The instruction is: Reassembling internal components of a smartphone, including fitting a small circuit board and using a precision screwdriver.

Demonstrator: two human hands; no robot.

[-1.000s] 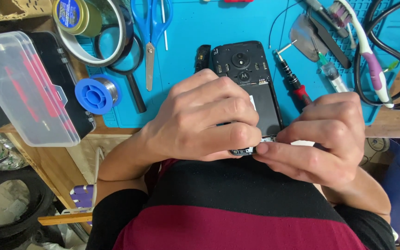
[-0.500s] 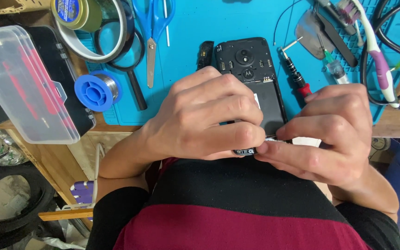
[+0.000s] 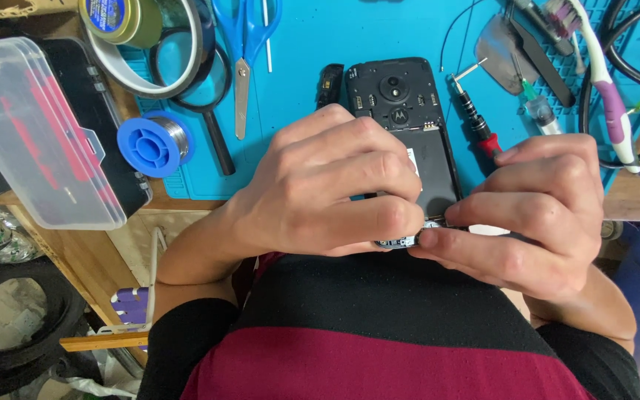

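Note:
A black phone (image 3: 401, 111) with its back cover off lies on the blue work mat (image 3: 350, 44), its near end over the bench edge. My left hand (image 3: 327, 189) wraps over the phone's lower half and grips it. At the phone's bottom edge my right hand (image 3: 535, 215) pinches a small part or tool; the fingers hide what it is. A small silver piece (image 3: 401, 241) shows between the two hands.
Blue-handled scissors (image 3: 242, 44), a magnifying glass (image 3: 201, 96), a blue solder spool (image 3: 150, 144) and a tape roll (image 3: 150, 44) lie left of the phone. A clear plastic case (image 3: 31, 133) sits far left. A red screwdriver (image 3: 475, 118), a toothbrush (image 3: 601, 81) and cables lie right.
Both hands keep their hold at the phone's bottom edge. The right hand's fingers have shifted slightly; the white piece seen by them earlier is now mostly covered.

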